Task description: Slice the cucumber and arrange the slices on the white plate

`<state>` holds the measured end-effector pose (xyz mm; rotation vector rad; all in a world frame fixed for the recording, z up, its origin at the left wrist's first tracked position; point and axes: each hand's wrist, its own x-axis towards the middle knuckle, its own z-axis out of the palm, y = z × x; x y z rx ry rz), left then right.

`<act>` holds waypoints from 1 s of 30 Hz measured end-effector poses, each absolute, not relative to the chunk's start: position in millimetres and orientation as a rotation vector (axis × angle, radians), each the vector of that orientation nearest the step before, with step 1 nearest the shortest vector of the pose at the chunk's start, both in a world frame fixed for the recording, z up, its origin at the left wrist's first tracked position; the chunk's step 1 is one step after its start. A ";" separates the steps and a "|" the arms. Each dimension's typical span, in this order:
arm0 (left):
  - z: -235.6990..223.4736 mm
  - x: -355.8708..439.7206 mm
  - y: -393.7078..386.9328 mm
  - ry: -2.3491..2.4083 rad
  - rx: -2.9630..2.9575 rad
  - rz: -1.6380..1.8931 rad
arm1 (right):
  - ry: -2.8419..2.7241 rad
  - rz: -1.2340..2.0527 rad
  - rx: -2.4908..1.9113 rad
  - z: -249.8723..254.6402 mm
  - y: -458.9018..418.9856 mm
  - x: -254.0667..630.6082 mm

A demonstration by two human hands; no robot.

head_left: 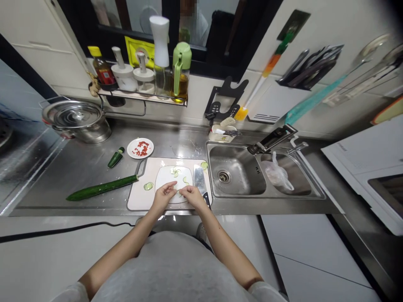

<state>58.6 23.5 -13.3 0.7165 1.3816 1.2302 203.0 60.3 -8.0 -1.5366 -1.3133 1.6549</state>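
Note:
Over a white square plate (160,178), my left hand (164,195) and my right hand (193,196) meet with pinched fingertips. Between them is a small, thin cucumber slice, mostly hidden by the fingers. More pale green cucumber slices (185,180) lie on the plate. The plate rests on a pinkish cutting board (138,197). To its right lies a kitchen knife (199,177), its black handle close to my right wrist. A few slices (148,186) sit on the board's left side, and another slice (204,165) is at its upper right corner.
Left of the board are a long cucumber (100,189), a short cucumber piece (116,158) and a plate of red bits (140,148). A steel pot (91,130) stands farther back. The double sink (236,170) is right, below a faucet (273,140). Bottles (181,79) line a rack.

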 end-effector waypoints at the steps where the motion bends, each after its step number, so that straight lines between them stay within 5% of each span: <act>1: -15.2 59.0 23.0 1.383 0.715 1.213 | -1.338 1.621 -1.530 -12.0 59.9 204.4; 30: -33.4 88.0 78.9 1.895 1.532 0.562 | -2.591 0.711 -1.905 2.4 135.6 218.8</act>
